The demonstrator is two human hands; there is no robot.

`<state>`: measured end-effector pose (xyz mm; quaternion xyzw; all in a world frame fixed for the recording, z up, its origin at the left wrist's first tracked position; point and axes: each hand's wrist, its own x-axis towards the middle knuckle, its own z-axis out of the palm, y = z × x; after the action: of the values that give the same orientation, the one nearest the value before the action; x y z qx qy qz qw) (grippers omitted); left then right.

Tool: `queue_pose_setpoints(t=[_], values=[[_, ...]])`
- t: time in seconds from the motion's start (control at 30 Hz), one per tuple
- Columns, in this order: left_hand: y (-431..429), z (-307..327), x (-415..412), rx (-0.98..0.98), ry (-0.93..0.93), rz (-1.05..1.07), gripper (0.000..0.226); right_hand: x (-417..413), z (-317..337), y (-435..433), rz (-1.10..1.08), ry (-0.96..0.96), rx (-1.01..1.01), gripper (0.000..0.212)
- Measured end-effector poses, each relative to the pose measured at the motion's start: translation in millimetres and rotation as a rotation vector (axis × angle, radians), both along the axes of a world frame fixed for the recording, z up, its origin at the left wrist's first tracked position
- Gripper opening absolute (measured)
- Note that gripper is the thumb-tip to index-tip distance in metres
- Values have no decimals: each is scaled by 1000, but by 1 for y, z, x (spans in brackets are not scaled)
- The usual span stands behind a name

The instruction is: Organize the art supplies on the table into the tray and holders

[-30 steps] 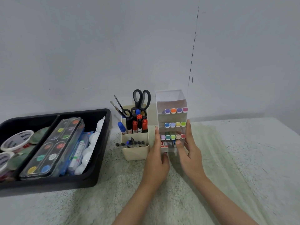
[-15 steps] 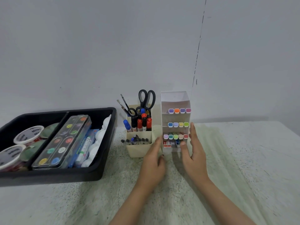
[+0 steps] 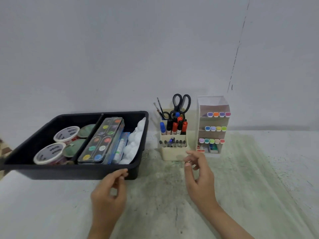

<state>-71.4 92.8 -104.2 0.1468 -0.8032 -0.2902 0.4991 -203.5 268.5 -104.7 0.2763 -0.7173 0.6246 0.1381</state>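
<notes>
A plain grey wall (image 3: 103,49) is backing a speckled, green-stained tabletop (image 3: 259,187). The right hand (image 3: 200,180) is hovering just in front of the cream pen holder (image 3: 174,154), fingers loosely curled and gripping nothing. The left hand (image 3: 108,194), equally slack and empty, is hanging further to the holder's left, fingertips at the near corner of the black tray (image 3: 69,173); whether they are touching it I cannot tell. That tray, lying left of the holder, is looking rigid but loaded, so probably heavy and best gripped by both end rims. It is carrying a watercolour pan set (image 3: 101,142), lidded paint tubs (image 3: 66,134) and a white moulded piece (image 3: 134,144). The holder is keeping scissors (image 3: 181,102), brushes (image 3: 159,107) and markers (image 3: 179,125) upright. Just to its right, the clear tiered rack (image 3: 214,121) is stacking pastel-capped markers.
</notes>
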Motion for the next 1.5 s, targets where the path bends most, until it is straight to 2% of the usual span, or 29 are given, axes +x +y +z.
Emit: queue_pose_setpoints(t=[0.07, 0.13, 0.3, 0.43, 0.6, 0.7, 0.77, 0.87, 0.93, 1.13, 1.5], values=[[-28, 6, 19, 14, 5, 101, 22, 11, 2, -17, 62, -27, 38, 21], [-61, 9, 35, 14, -21, 228, 12, 21, 5, -35, 117, -65, 88, 29], [-141, 23, 71, -58, -41, 439, 17, 43, 14, -77, 154, -150, 104, 38], [-189, 37, 90, 56, -69, 513, 31, 53, 17, -98, 75, -156, 139, 33], [-243, 53, 106, 276, -369, 336, 68, 65, 17, -110, -27, -134, 179, 30], [-256, 59, 113, 366, -426, 249, 83, 73, 20, -115, -78, -151, 164, 35], [-258, 59, 114, 462, -376, 151, 73, 77, 22, -116, -96, -198, 139, 37], [-259, 59, 116, 437, -363, 79, 48, 80, 26, -117, -103, -254, 122, 40], [-265, 57, 117, 437, -356, 28, 44, 81, 27, -117, -109, -280, 111, 41], [-278, 48, 118, 471, -369, 22, 75, 82, 26, -117, -139, -331, 103, 41], [-268, 34, 107, 459, -367, 27, 87, 77, 26, -97, -202, -357, 63, 40]])
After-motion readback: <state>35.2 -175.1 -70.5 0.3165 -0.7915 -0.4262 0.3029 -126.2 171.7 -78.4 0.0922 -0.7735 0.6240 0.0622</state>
